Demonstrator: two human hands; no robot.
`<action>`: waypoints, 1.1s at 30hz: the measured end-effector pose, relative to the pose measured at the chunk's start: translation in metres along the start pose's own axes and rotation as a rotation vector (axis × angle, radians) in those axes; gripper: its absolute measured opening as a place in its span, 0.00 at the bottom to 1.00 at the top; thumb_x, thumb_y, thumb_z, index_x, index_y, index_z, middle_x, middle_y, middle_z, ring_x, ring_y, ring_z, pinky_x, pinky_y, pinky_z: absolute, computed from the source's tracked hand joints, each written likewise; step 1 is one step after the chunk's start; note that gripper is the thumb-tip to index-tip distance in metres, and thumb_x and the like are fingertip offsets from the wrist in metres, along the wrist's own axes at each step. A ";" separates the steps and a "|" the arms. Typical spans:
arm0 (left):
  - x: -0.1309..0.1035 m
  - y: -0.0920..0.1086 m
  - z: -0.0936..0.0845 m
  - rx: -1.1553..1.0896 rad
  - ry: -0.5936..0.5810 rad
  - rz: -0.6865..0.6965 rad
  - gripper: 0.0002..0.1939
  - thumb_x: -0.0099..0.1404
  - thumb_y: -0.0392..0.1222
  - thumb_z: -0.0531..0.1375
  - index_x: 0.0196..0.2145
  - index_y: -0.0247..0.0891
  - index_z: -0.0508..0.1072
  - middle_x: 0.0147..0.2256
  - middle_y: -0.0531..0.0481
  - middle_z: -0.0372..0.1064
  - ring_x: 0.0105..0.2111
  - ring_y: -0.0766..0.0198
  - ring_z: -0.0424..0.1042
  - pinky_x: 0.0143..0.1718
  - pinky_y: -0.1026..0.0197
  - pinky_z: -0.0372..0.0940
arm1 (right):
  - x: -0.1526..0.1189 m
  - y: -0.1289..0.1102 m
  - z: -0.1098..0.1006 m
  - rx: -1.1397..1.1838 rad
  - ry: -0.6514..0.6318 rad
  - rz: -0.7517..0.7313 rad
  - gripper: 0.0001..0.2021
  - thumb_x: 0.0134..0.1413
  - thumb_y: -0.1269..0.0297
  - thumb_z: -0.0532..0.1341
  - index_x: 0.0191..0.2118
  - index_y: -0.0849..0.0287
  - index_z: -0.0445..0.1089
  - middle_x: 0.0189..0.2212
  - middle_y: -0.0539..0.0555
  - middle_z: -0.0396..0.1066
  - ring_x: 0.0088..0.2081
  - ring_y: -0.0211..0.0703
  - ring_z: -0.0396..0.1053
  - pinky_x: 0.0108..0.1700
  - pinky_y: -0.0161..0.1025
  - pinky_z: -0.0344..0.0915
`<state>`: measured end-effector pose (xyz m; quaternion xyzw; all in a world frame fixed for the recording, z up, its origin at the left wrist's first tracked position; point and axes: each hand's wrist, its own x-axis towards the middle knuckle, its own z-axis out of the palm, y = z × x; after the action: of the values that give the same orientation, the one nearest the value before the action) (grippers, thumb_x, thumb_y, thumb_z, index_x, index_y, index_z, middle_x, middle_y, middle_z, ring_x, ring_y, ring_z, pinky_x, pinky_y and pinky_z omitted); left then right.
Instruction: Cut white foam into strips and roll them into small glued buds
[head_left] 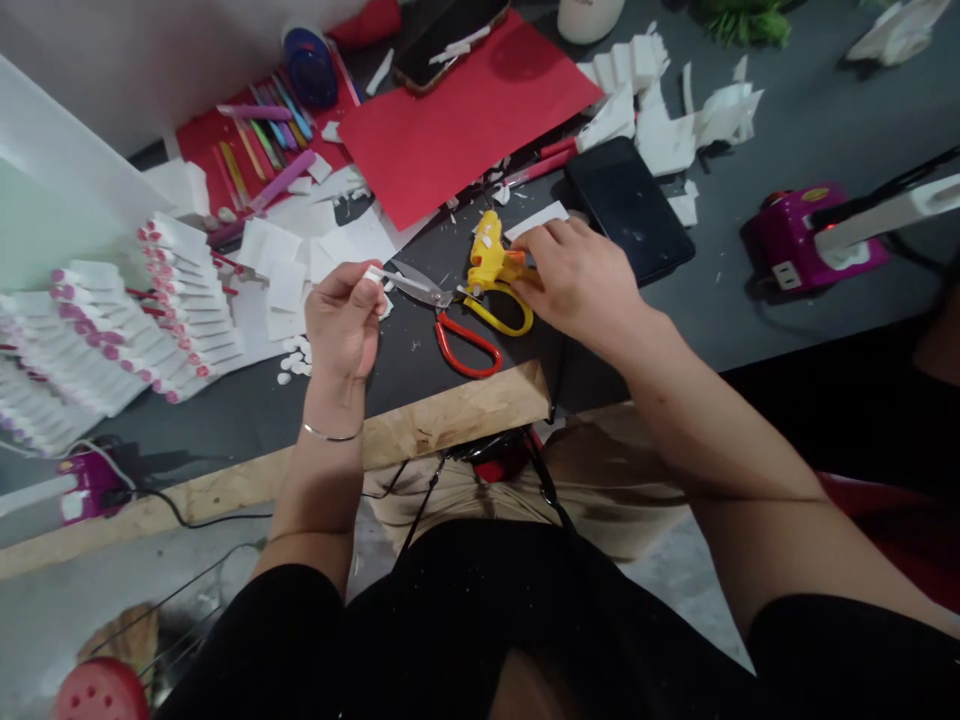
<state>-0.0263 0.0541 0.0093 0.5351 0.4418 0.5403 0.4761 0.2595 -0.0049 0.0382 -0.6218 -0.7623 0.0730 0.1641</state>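
Observation:
My left hand pinches a small white piece between thumb and fingertips, beside the blade tips of the scissors. The scissors lie on the dark table with one red and one yellow handle, their blades pointing at my left hand. Just behind them is a yellow glue gun. My right hand is at the orange part of the glue gun, its fingers curled; whether they grip it is hard to see. Small white discs lie below my left hand.
Rows of white paper pieces with pink ends stand at the left. Behind are red paper, coloured pens and a black phone-like device. Purple power blocks with cables sit at both sides. A wooden edge borders the table.

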 end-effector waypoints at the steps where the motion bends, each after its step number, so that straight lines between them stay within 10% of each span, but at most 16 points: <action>1: -0.002 0.000 0.003 -0.006 -0.018 0.000 0.24 0.51 0.67 0.78 0.33 0.47 0.82 0.35 0.51 0.79 0.26 0.69 0.68 0.26 0.60 0.64 | 0.002 0.001 0.005 -0.012 0.001 0.009 0.17 0.66 0.68 0.61 0.58 0.64 0.72 0.52 0.69 0.76 0.54 0.65 0.72 0.53 0.55 0.70; 18: -0.007 0.005 0.027 -0.046 -0.128 -0.041 0.25 0.48 0.66 0.80 0.29 0.44 0.81 0.28 0.53 0.76 0.22 0.72 0.66 0.23 0.62 0.62 | 0.010 0.024 0.025 0.134 0.011 -0.079 0.18 0.60 0.69 0.65 0.56 0.66 0.70 0.52 0.69 0.68 0.57 0.66 0.70 0.58 0.59 0.70; 24: -0.012 0.026 0.043 -0.115 -0.032 -0.206 0.25 0.41 0.61 0.83 0.27 0.41 0.83 0.23 0.56 0.73 0.22 0.74 0.67 0.25 0.66 0.66 | 0.009 0.054 0.007 0.836 0.093 0.069 0.14 0.62 0.54 0.70 0.45 0.53 0.68 0.37 0.52 0.69 0.38 0.46 0.71 0.40 0.45 0.75; 28: -0.013 0.031 0.065 -0.168 -0.042 -0.259 0.25 0.41 0.58 0.84 0.29 0.40 0.85 0.23 0.56 0.74 0.22 0.75 0.66 0.26 0.67 0.66 | 0.001 0.054 -0.013 1.462 -0.065 0.213 0.22 0.58 0.39 0.70 0.37 0.52 0.67 0.34 0.50 0.73 0.23 0.33 0.57 0.24 0.36 0.62; 33: -0.015 0.024 0.092 -0.233 -0.072 -0.306 0.21 0.47 0.54 0.83 0.32 0.40 0.86 0.23 0.57 0.73 0.22 0.76 0.66 0.26 0.68 0.65 | -0.014 0.047 -0.020 1.671 -0.260 0.151 0.33 0.50 0.25 0.69 0.33 0.53 0.66 0.30 0.49 0.75 0.18 0.29 0.51 0.18 0.34 0.54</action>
<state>0.0645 0.0329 0.0343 0.4219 0.4352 0.4898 0.6266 0.3117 -0.0102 0.0396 -0.3323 -0.4274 0.6935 0.4754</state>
